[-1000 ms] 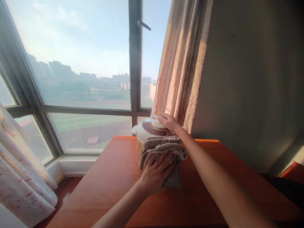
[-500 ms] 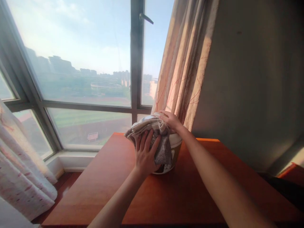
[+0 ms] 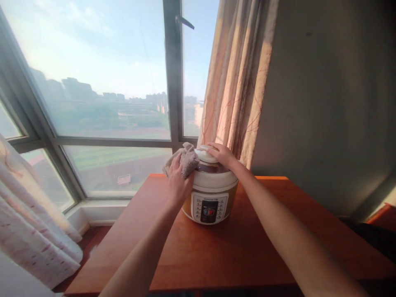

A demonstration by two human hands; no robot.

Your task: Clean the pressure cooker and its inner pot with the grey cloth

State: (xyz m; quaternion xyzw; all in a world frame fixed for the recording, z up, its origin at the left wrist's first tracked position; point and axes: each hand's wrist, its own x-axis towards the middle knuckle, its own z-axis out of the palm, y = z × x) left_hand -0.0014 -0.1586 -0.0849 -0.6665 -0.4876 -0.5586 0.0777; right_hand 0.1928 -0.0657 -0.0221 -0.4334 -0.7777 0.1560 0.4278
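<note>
A white and gold electric pressure cooker (image 3: 213,182) stands upright on the reddish-brown wooden table (image 3: 198,260), its control panel with a dark display facing me. My left hand (image 3: 180,179) is closed round a grey-beige cleaning cloth (image 3: 189,161) at the upper left side of the cooker. The cloth is bunched and touches the edge of the lid. On top, my right hand (image 3: 223,156) grips the lid handle (image 3: 206,149), with its fingers wrapped over it.
Behind the table is a large window (image 3: 114,165) with a grey frame. A beige curtain (image 3: 235,90) hangs just behind the cooker, and a white patterned curtain (image 3: 34,231) hangs at the left. A dark wall (image 3: 309,123) rises on the right.
My left hand with the cloth has moved up and left from the cooker's front to its upper left side, uncovering the control panel. My right hand stays on the lid handle.
</note>
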